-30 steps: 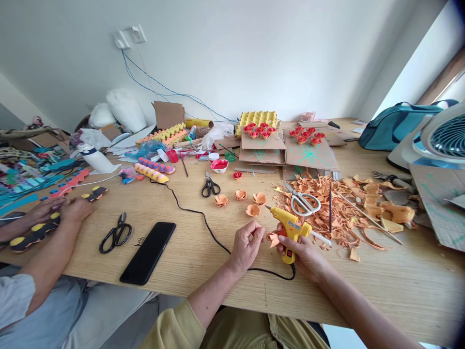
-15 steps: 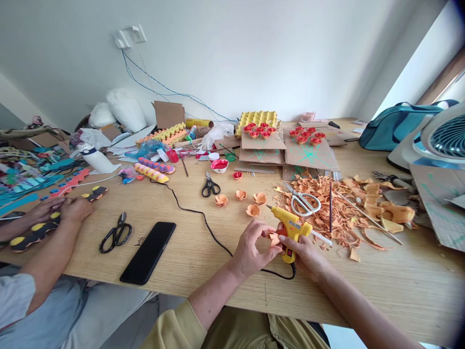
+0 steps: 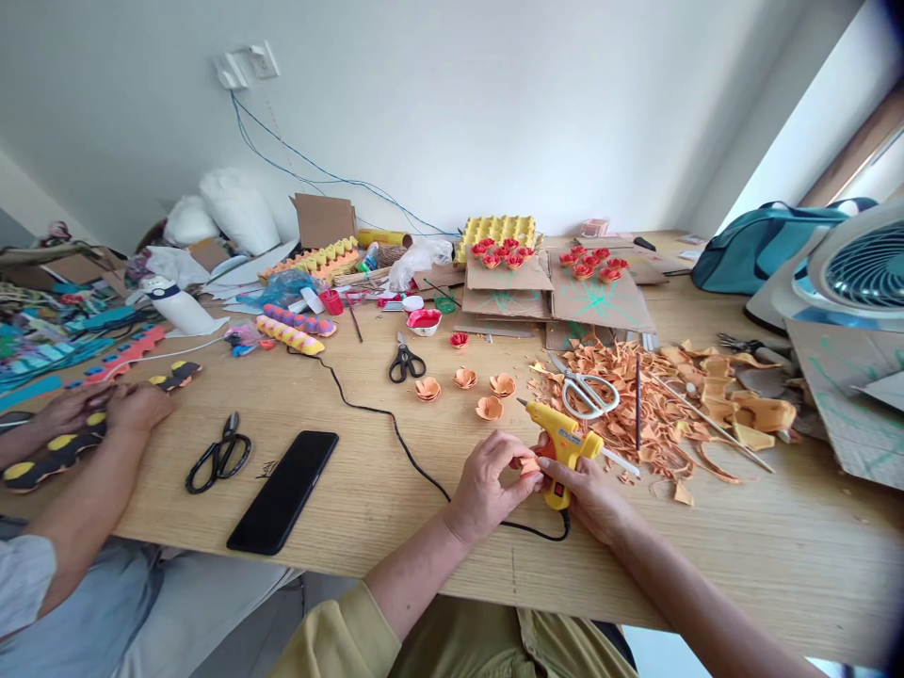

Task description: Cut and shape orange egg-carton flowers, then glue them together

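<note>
Between the thumb and fingers of my left hand (image 3: 490, 478) is a small orange egg-carton flower (image 3: 528, 465), partly hidden by the fingers. My right hand (image 3: 591, 494) is closed around a yellow hot glue gun (image 3: 563, 439), its nozzle pointing up and left and a white glue stick (image 3: 621, 461) jutting from the back. The right thumb reaches to the flower. Just beyond my hands lie several finished-looking orange flowers (image 3: 489, 408) and one red-painted flower (image 3: 459, 340). White-handled scissors (image 3: 590, 395) rest on orange carton scraps (image 3: 664, 414) to the right.
A black phone (image 3: 283, 492) and black scissors (image 3: 218, 454) lie left; another pair (image 3: 406, 360) sits farther back. A co-worker's hands (image 3: 137, 407) hold a black-and-yellow strip (image 3: 60, 460). Cardboard (image 3: 600, 306) carries red flowers. A fan (image 3: 858, 264) stands right. The glue gun's cord (image 3: 395, 428) crosses the table.
The whole view has shifted slightly. My hands keep the flower and glue gun close together, with the flower turned a little in the left fingers.
</note>
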The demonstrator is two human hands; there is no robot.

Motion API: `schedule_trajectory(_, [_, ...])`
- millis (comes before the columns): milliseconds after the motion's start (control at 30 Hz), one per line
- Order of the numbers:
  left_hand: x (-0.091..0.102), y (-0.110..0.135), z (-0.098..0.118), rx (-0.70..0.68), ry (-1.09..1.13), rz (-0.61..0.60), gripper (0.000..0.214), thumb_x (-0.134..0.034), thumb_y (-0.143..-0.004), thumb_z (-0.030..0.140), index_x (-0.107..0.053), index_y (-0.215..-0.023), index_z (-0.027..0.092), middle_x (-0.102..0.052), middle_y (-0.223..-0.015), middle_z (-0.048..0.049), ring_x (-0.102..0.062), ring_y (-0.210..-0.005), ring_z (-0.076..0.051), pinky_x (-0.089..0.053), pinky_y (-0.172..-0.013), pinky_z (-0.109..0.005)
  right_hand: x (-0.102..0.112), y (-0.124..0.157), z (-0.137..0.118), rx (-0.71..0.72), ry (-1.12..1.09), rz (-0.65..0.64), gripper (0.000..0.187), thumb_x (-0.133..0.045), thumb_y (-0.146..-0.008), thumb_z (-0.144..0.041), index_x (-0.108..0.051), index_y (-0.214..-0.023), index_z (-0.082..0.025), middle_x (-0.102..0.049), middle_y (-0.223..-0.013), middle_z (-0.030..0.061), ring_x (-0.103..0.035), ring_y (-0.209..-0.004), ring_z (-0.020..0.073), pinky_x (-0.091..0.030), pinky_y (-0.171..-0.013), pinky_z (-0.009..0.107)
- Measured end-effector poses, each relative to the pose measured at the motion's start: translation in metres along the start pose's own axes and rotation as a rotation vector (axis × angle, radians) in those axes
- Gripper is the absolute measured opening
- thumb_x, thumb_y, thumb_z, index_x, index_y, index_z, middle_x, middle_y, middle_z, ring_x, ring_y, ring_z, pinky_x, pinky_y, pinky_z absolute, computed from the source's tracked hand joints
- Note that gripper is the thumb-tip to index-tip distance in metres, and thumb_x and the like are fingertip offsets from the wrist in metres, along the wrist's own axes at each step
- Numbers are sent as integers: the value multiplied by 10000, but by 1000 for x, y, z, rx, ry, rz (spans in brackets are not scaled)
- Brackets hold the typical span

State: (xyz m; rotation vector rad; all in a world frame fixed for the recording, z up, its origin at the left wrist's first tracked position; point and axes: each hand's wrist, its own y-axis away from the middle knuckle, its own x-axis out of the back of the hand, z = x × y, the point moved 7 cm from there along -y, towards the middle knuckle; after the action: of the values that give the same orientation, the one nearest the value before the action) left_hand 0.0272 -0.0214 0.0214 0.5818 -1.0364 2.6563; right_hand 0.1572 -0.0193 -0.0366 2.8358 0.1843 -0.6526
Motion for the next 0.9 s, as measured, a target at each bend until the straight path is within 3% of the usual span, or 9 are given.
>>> schedule_trajectory(267, [2,4,-3,38,-43,21,254,-676,-877,216,-634,-1127,218,-720,-1019,-66,-654,-925,-211,-536,-866,-363,3,-2,0,-11,26,-3,453,-872,-640,-467,-613,-916,-217,-654,-744,-2,-604,-613,152,-511,-622,313])
schedule_trajectory(667, [1,1,1,0,-39,-4,97,-674,-879,203,-632,-966,198,-710,-920,-44,-648,-899,-198,-515,-837,-349,4,-2,5,-9,-29,-16,440,-878,-654,-406,-598,-941,-224,-663,-775,-14,-609,-631,136,-517,-641,297])
schedule_trajectory(900, [3,1,4,-12,-52,5,212,-656,-886,183,-625,-1095,206,-700,-998,-62,-637,-939,-206,-525,-862,-356,-2,-2,2,-25,-45,-34,464,-902,-616,-377,-595,-928,-221,-661,-754,-22,-608,-615,133,-501,-577,266])
